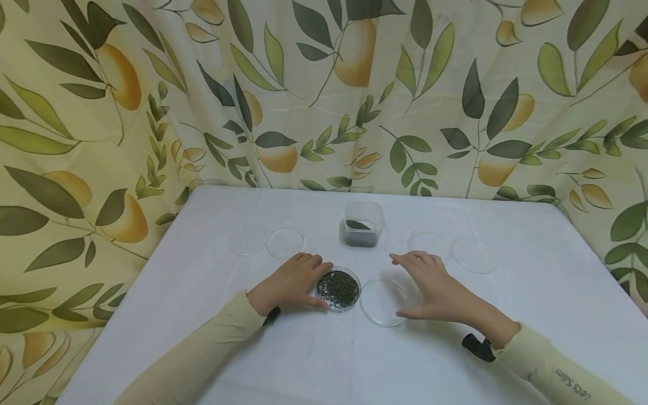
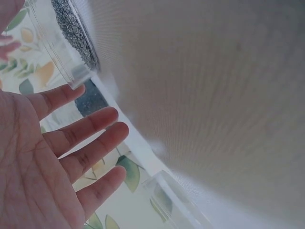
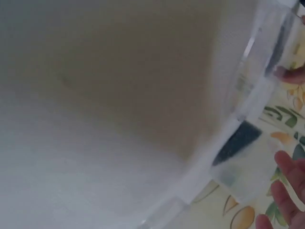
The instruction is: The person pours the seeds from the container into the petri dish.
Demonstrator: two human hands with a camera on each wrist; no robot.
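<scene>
A clear petri dish (image 1: 338, 290) holding dark green, leaf-like flakes sits on the table, with the same dark layer showing at the top of the left wrist view. My left hand (image 1: 296, 284) holds it at the left side, thumb at the near rim and index finger at the far rim; the other fingers extend past it. To its right lies a second, clear dish (image 1: 383, 304) with nothing in it. Beside that dish, my right hand (image 1: 432, 287) is spread, thumb tip at its right rim and fingertips beyond its far edge, gripping nothing.
A square translucent tub (image 1: 363, 225), partly filled with dark material, stands at the back middle. Clear dishes or lids lie behind the hands, one pair left (image 1: 286, 243) and one pair right (image 1: 474, 255). A fruit-patterned curtain (image 1: 324, 112) hangs behind the white-covered table (image 1: 304, 365).
</scene>
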